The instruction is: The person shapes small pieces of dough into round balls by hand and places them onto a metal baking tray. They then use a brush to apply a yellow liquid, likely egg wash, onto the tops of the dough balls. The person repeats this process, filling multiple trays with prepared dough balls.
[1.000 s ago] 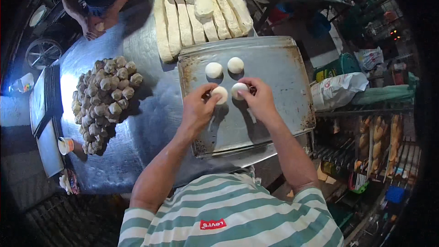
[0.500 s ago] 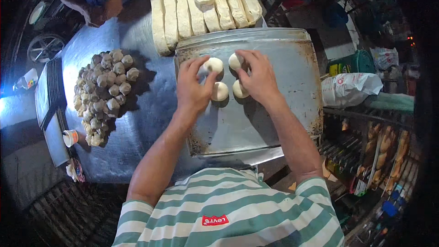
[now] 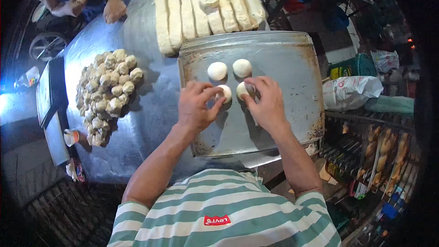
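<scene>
Four round white dough balls sit in two pairs on a worn metal baking tray (image 3: 292, 110). With thumb and fingers, my left hand (image 3: 196, 105) grips the near-left dough ball (image 3: 224, 93). The near-right dough ball (image 3: 241, 91) is between the thumb and fingers of my right hand (image 3: 269, 103). Just beyond them, the far-left dough ball (image 3: 217, 71) and the far-right dough ball (image 3: 242, 68) lie untouched, slightly apart. Both near balls appear to rest on the tray, partly covered by my fingers.
Left on the metal table (image 3: 151, 110) is a heap of small dough lumps (image 3: 105, 91). Long dough strips (image 3: 187, 13) lie beyond the tray. Another person's hand (image 3: 114, 10) rests at the far table edge. A small cup (image 3: 71, 137) stands left; a white plastic bag (image 3: 352, 92) lies right.
Both hands have let go of the far dough balls and drawn back toward me onto the near pair. The other person's hands have moved apart.
</scene>
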`<action>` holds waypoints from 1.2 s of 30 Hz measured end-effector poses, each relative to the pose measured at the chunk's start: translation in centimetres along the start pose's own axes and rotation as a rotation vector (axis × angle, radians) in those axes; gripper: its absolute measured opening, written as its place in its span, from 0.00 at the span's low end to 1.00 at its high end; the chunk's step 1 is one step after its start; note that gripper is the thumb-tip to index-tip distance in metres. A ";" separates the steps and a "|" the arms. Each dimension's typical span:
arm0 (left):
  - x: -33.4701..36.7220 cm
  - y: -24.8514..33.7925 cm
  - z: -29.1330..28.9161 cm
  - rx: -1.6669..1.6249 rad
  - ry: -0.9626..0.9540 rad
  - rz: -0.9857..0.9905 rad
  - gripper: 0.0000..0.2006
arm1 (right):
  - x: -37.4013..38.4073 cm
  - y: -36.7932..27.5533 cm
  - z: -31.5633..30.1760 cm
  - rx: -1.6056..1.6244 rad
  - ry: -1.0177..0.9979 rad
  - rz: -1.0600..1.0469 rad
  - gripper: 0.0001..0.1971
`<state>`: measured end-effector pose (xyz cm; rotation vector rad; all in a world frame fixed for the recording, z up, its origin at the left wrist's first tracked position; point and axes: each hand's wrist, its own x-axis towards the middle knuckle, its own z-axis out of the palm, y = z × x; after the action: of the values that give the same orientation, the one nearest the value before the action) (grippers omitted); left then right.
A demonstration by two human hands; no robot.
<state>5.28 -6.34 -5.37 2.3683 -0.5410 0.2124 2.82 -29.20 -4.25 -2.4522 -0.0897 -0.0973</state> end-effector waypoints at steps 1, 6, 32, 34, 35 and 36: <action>-1.2 -0.7 0.4 0.002 -0.028 0.015 0.13 | -0.7 -0.5 -0.2 0.034 0.034 0.006 0.19; -0.6 -2.6 -0.4 0.020 0.101 0.110 0.11 | -1.2 0.9 2.4 0.116 0.119 -0.002 0.16; -34.4 -19.2 -21.8 0.136 0.077 -0.178 0.26 | -12.5 -21.4 24.4 0.011 -0.075 -0.471 0.09; -31.2 -22.3 -19.3 0.130 0.136 -0.124 0.25 | -9.1 -21.2 27.2 -0.021 -0.135 -0.565 0.11; -29.8 -23.8 -19.3 0.137 0.238 -0.061 0.25 | -7.0 -20.9 27.4 -0.048 -0.156 -0.580 0.12; -29.2 -25.2 -19.6 0.134 0.252 -0.171 0.25 | -6.1 -20.5 27.2 -0.071 -0.193 -0.578 0.12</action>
<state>-10.11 33.18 -14.18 2.4535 -0.2091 0.4747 -3.84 3.63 -12.93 -2.4265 -0.8907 -0.1159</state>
